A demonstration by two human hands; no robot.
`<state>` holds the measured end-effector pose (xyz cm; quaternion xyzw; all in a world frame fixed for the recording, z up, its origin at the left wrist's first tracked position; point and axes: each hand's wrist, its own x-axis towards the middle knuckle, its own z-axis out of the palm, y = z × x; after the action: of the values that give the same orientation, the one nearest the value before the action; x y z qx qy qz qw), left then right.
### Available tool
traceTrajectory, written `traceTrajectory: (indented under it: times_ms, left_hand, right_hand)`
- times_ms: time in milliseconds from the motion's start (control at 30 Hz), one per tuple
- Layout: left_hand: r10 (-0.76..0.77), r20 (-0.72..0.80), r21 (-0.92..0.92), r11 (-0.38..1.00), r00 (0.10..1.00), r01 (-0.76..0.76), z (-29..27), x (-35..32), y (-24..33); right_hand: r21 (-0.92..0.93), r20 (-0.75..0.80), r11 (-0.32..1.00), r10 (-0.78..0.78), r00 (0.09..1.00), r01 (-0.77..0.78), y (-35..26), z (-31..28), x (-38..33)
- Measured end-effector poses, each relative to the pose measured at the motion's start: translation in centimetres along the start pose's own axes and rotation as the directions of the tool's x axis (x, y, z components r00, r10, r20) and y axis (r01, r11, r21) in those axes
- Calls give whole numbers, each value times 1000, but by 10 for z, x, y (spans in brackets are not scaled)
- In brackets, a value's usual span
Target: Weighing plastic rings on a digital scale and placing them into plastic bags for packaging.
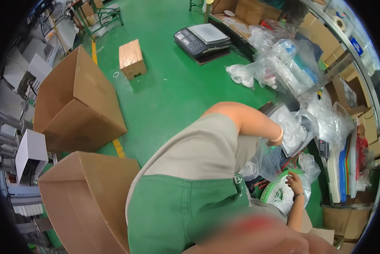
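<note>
Green floor (168, 80), green-rimmed basket (269, 189) slanting to upper right, hands (295, 183) near

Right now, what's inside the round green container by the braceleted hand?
White looped cords lie on whitish material inside the green container. Its bottom is covered by them, and the hand hides part of its right side, so whatever lies there cannot be seen.

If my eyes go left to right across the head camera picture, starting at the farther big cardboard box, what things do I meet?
Farther big cardboard box → wooden-looking block → scale → green-rimmed basket → standing colourful sheets.
</note>
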<state>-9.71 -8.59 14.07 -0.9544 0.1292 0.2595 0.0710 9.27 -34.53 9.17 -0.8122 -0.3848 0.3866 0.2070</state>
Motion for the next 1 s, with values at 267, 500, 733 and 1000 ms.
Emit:
traceTrajectory:
  times_ms: [267, 500, 733, 1000]
  left_hand:
    - [8, -46, -7, 1000, 999, -9, 5, 20, 3]
    - [94, -257, -148, 980, 962, -135, 25, 21, -7]
    - [59, -380, -320, 928, 923, -191, 13, 4, -1]
    - [19, -309, -337, 933, 951, -128, 8, -7, -4]
  right_hand:
    - [-46, -35, 999, 28, 999, -30, -5, -6, -5]
    - [-264, 85, 964, 0, 996, 23, -14, 4, -4]
    - [-268, 71, 963, 45, 996, -24, -15, 6, -12]
    - [-230, 41, 973, 3, 999, 6, -38, 3, -26]
